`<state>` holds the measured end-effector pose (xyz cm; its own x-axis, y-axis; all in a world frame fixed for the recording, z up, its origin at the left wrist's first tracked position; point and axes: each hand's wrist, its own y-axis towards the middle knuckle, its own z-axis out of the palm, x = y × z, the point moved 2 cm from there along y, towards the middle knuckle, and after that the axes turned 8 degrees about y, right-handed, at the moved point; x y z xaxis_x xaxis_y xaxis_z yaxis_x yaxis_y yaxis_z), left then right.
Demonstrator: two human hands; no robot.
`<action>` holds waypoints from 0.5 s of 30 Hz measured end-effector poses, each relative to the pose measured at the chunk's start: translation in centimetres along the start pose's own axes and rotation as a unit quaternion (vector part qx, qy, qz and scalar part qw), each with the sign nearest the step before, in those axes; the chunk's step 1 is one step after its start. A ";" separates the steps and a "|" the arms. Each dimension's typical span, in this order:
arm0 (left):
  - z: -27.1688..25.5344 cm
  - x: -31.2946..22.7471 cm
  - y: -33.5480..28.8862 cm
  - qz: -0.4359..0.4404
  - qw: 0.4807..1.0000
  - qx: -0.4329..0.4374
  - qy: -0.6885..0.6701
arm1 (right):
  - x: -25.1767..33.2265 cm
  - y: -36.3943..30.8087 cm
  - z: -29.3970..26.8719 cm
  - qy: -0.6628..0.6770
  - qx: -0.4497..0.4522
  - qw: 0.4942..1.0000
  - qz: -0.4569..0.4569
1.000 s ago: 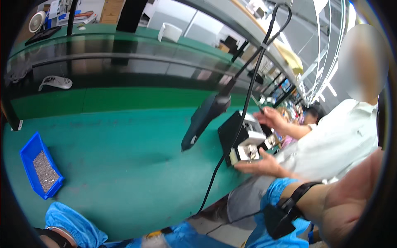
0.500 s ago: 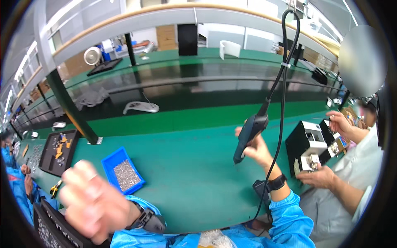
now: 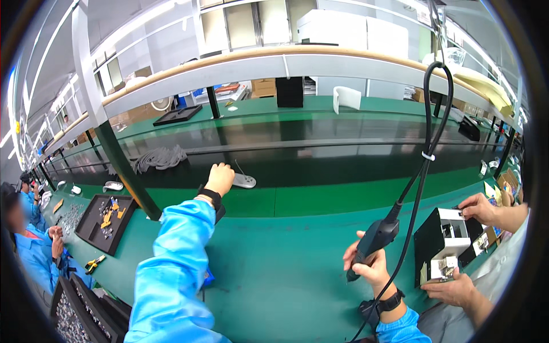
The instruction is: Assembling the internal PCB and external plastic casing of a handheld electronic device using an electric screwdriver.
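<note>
Left hand [image 3: 221, 178] curled beside a likely light, stiff shell [image 3: 246, 181] past the counter's [image 3: 286, 263] far edge, hold unclear, best rim-gripped; right hand [image 3: 370, 267] loosely wraps the driver [image 3: 378, 235]

Loose blue sleeves [image 3: 174, 251], black wrist straps [image 3: 392, 301], bare hands [image 3: 219, 178]

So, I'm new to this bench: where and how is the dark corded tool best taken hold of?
The dark corded tool is probably best gripped around its slimmer lower body, coming from the near side and below, where the right hand is: it slants tip-down to the left, and its cord leaves the upper end, best kept free.
</note>
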<state>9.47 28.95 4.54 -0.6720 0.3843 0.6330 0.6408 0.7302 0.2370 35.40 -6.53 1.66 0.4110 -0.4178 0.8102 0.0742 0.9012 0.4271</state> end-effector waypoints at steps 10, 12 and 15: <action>8.0 -5.8 4.2 0.049 0.995 0.004 0.090 | 1.6 -2.1 -0.6 -0.031 -0.044 0.999 -0.001; 9.6 -7.0 4.5 0.087 0.991 0.012 0.099 | 0.5 -1.0 -1.1 -0.026 -0.070 0.997 0.025; 7.2 -7.5 4.6 0.107 0.992 -0.006 0.066 | 0.7 -1.2 -1.5 -0.026 -0.088 0.996 0.023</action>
<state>14.79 33.54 -4.45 -0.4651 0.4519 0.7612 0.7689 0.6323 0.0945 36.99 -7.76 1.07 0.3707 -0.3774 0.8486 0.2158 0.9237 0.3165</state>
